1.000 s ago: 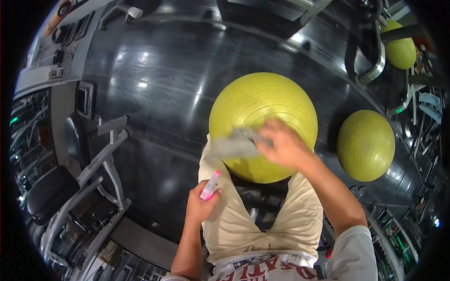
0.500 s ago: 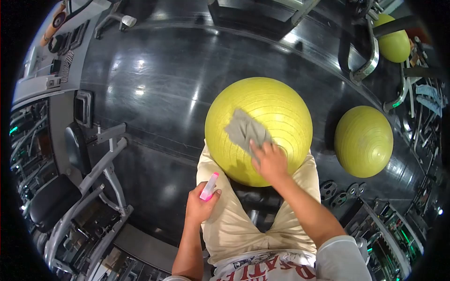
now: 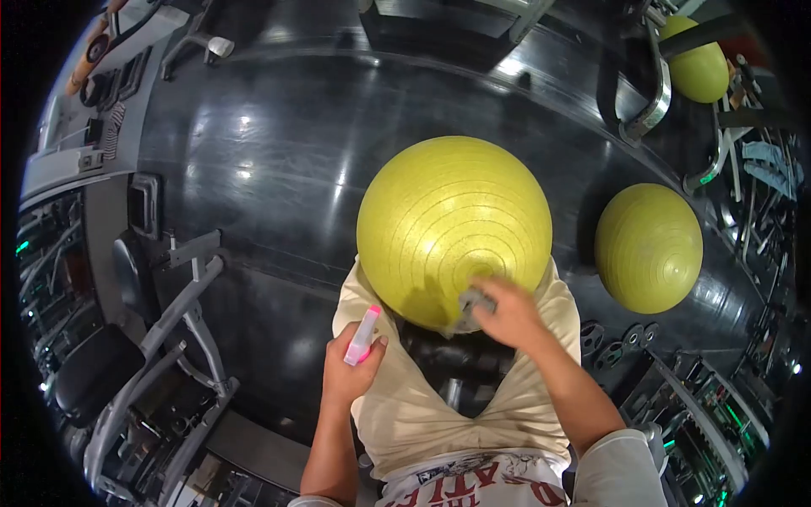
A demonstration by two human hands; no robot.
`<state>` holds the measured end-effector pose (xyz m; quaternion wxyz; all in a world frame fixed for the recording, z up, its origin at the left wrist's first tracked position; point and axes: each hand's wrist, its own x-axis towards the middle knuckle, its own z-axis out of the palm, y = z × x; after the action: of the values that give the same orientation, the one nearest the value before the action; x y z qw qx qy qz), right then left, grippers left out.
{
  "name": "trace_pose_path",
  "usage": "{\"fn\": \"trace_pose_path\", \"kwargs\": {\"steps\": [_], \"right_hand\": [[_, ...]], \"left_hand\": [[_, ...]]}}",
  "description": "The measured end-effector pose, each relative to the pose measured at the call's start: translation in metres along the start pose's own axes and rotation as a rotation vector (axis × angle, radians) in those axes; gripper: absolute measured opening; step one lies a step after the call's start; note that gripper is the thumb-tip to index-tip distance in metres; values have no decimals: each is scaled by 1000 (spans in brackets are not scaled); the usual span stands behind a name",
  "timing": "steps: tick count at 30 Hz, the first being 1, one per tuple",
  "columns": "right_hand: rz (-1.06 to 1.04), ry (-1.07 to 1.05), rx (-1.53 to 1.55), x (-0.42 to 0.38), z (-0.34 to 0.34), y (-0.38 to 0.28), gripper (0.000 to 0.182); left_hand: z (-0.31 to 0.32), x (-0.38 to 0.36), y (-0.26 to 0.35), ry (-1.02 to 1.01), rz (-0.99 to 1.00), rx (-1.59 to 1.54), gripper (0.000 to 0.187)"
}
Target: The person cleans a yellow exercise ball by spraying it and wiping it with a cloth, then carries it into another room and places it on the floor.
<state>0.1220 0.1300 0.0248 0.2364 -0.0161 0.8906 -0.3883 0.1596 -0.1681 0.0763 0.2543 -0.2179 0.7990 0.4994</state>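
Note:
A large yellow-green exercise ball (image 3: 448, 211) stands between the person's knees. My right hand (image 3: 507, 317) is at the ball's near right side, closed on a bunched grey cloth (image 3: 473, 306) that hangs by the ball's near edge; the hand is slightly blurred. My left hand (image 3: 353, 367) is over the left thigh, wrapped round a clear spray bottle (image 3: 361, 338) with pink parts, its tip pointing up toward the ball.
A second yellow ball (image 3: 649, 248) lies to the right, a third (image 3: 697, 63) at the upper right by metal frames. A machine with black pads (image 3: 100, 367) stands at left. Weight plates (image 3: 632, 336) are at lower right. Dark floor (image 3: 262, 160) surrounds the ball.
My right hand has drawn the cloth from the ball's upper middle down to its near edge, and the cloth has gone from spread to bunched. My left hand still holds the bottle.

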Motion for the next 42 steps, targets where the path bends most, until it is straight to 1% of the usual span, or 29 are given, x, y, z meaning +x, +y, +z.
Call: {"fn": "trace_pose_path", "kwargs": {"steps": [2,4,5,7,8,9,10,11,12,14,15,18,20,22,25,27,28,29,32,33,34,36,37,38,39,41,42], "right_hand": [[136,99,257,27,-32,14,46],[163,309,281,49,-54,44,48],[226,353,326,56,-62,58,49],[355,442,418,62,-70,86,49],[418,454,341,60,-63,109,50],[483,465,265,59,-56,118,51],[546,477,189,57,-52,127,52],[648,335,250,46,-51,135,56],[617,410,266,42,-41,139,55],[564,553,295,29,-6,156,53],[446,633,304,24,11,163,46],[291,672,203,11,29,115,39],[255,534,147,-7,37,93,33],[113,438,-21,-24,40,66,30],[110,177,-46,-50,48,61,33],[90,-25,-144,-64,52,58,35],[80,-128,-193,-72,55,56,36],[126,-206,-220,-79,66,59,36],[286,-306,-252,-94,92,87,36],[405,-423,-168,-85,80,87,38],[476,-314,5,-78,72,92,38],[619,-99,354,-70,55,109,39],[580,58,367,-60,46,122,42],[538,217,379,-47,35,136,45],[669,225,470,-29,19,151,51],[829,229,663,13,-14,171,61],[852,224,764,38,-26,180,65]], "left_hand": [[8,14,11,3,92,48,20],[17,32,22,2,180,99,21],[21,39,22,-12,118,45,24],[31,52,31,59,231,90,25],[35,58,35,95,289,114,26],[36,64,36,55,228,151,30],[38,70,31,46,303,231,31],[40,76,22,37,379,311,32],[43,80,18,27,451,391,33],[56,81,29,-24,357,366,35],[64,82,35,-51,313,353,36],[94,87,35,-31,360,300,38],[116,93,23,-4,309,320,40],[131,100,20,16,246,327,40],[139,111,17,44,191,358,48],[133,127,19,133,261,414,54],[133,134,33,178,294,440,58],[130,138,49,227,207,397,63],[108,187,61,373,222,544,72],[97,200,72,391,253,423,68],[82,207,84,405,277,305,64],[54,209,98,405,220,390,61],[42,214,101,405,201,429,59],[30,219,97,361,120,393,54],[18,221,88,315,37,358,52],[3,233,67,253,-128,336,48],[3,241,50,234,-104,285,48]]}}
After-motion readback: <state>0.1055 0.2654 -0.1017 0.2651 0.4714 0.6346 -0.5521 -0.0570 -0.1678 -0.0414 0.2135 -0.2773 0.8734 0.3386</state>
